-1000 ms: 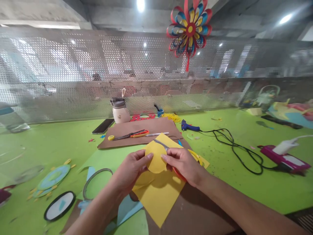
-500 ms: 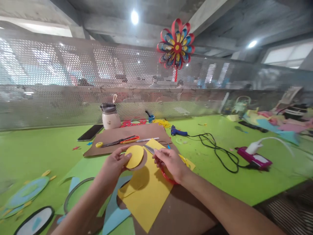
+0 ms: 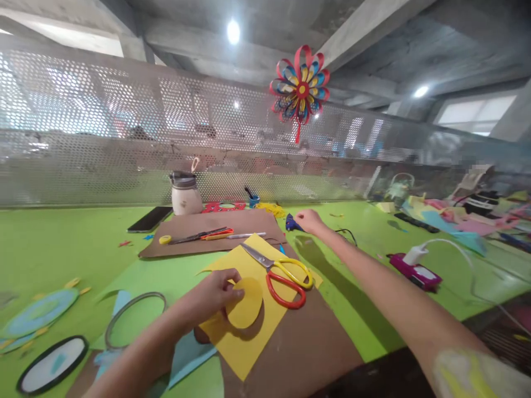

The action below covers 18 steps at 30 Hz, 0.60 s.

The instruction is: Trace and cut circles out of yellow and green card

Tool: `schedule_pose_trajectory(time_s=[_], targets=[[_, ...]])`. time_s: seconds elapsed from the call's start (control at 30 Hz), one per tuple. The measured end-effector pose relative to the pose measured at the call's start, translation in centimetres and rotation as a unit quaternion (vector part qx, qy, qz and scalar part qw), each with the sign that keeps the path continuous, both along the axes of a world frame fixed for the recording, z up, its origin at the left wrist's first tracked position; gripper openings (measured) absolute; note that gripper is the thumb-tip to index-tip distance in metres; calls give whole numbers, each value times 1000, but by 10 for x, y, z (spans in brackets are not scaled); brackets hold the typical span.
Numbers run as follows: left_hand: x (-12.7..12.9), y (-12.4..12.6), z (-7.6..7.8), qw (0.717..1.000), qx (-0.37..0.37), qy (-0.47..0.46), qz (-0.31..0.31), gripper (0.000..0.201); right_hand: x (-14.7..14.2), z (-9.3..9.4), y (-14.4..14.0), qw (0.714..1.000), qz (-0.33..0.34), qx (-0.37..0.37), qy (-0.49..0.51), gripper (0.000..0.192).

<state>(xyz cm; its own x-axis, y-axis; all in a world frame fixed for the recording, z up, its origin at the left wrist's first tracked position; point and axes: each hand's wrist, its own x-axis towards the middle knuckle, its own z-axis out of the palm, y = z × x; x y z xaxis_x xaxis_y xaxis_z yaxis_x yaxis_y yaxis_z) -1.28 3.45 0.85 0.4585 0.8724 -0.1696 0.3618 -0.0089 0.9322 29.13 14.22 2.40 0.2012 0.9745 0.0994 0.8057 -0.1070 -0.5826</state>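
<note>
A bright green table fills the view, and the yellow paper sheet near its front edge serves as the landmark here. The left hand pinches a cut yellow paper disc between thumb and fingers, holding it just over the sheet's middle. On the sheet's far right corner lie scissors with red and yellow handles, blades pointing away to the left. Beyond the sheet, the right hand is stretched far out, fingers curled down onto a blue glue gun; whether it has closed around the glue gun cannot be told. Behind the sheet, past a brown cardboard piece, stands a cream jug with a grey lid, contents hidden, and to its right a small blue cup holding a dark tool. A red, blue and yellow paper flower hangs above. Half a second ago the right hand held the scissors beside the disc, over the sheet; now the scissors rest on the sheet and that hand has reached away to the glue gun, while the left hand has lowered the disc closer to the sheet.
</note>
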Motion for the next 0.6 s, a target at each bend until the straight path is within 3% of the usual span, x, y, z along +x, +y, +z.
schedule_pose_trajectory(time_s=[0.17,0.27,0.43,0.53,0.6], targets=[[-7,-11,9,998,-8,52,-40,23,26,-29,29,983,-23,-52,-174,30],[-17,-13,21,987,41,140,-62,20,34,-46,41,969,-23,-81,-232,31],[-40,3,35,953,168,250,-25,22,43,-57,59,957,-6,-116,-266,31],[-48,15,35,925,212,314,-4,29,45,-57,64,959,-9,-112,-261,30],[-49,21,31,906,215,363,-22,28,45,-56,63,964,-20,-100,-247,30]])
